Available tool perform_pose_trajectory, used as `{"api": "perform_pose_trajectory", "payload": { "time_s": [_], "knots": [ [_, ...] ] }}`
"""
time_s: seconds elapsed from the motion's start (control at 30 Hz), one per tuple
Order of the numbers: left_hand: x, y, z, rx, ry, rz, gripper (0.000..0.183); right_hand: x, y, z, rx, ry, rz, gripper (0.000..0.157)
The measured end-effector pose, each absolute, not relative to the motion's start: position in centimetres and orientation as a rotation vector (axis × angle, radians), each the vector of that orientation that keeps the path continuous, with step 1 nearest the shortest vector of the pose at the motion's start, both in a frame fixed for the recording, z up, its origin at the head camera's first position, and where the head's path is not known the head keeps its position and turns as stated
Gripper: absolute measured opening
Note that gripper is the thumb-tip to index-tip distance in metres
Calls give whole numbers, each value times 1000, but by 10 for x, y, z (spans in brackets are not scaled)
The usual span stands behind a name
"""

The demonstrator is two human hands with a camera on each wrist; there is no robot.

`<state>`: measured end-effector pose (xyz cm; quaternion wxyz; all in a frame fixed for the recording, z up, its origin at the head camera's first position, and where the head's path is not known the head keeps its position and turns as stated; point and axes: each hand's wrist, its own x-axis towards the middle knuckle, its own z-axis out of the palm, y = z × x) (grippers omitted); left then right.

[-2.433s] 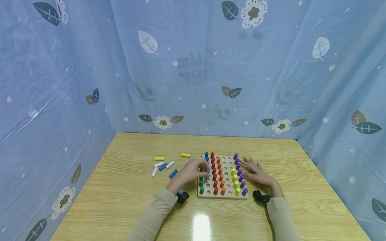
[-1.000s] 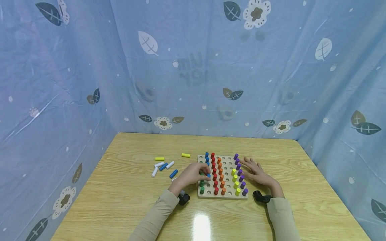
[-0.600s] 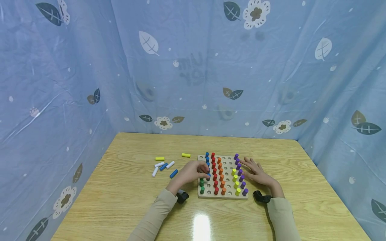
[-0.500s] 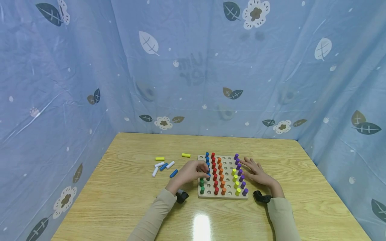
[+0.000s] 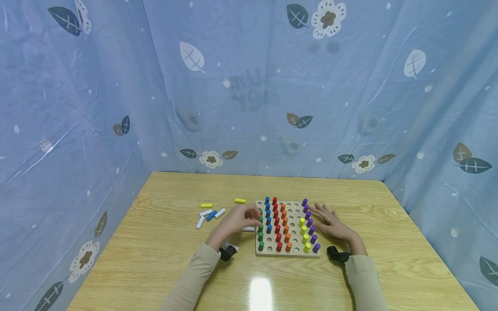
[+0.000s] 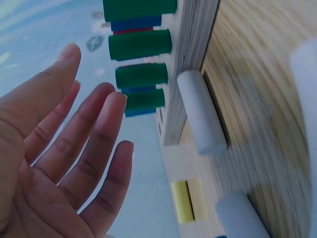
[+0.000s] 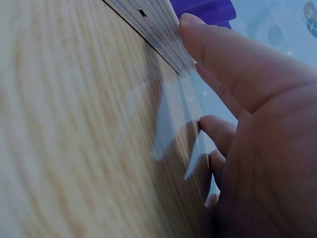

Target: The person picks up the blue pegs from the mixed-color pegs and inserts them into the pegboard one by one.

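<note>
A wooden pegboard [image 5: 288, 254] holds upright pegs in coloured columns. My left hand [image 5: 235, 221] hovers at the board's left edge beside the green pegs [image 5: 261, 236]. Its fingers are loosely bent with nothing between them, as the left wrist view shows. Just right of it stands a blue peg [image 5: 269, 229], lowest in the blue column. A white peg [image 6: 202, 113] lies on the table against the board's side. My right hand [image 5: 330, 223] lies by the right edge with fingers spread, its thumb near a purple peg [image 7: 210, 11]; whether it touches is unclear.
Loose pegs lie on the table left of the board: white pegs [image 5: 200, 222], a blue peg [image 5: 211, 215] and yellow pegs [image 5: 240, 201]. Red pegs [image 5: 278, 229], orange pegs [image 5: 286, 230] and yellow ones stand in the board among bare holes. A patterned curtain hangs behind.
My left hand brought the blue peg down its column and let go of it; the peg now stands in the board. That hand has drawn back left. My right hand has not moved.
</note>
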<state>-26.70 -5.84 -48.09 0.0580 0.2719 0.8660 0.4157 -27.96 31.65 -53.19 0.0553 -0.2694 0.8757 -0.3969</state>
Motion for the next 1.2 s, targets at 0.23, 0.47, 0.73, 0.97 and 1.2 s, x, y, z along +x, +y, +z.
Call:
{"api": "perform_pose_trajectory", "payload": {
  "time_s": [0.23,0.47,0.73,0.97,1.2],
  "knots": [
    [-267,-69,-481,793,2654,1264,15,-281,317,-533,-824,2670,-1189,54],
    [-268,-79,-482,774,2694,1227,23,-281,317,-534,-815,2673,-1183,54],
    [-271,-91,-483,763,2706,1215,23,-280,317,-532,-820,2667,-1188,55],
    [-270,-102,-486,753,2723,1203,21,-280,317,-533,-821,2675,-1178,55],
    [-269,-112,-486,718,2742,1206,22,-280,317,-533,-814,2675,-1177,55]
  ]
}}
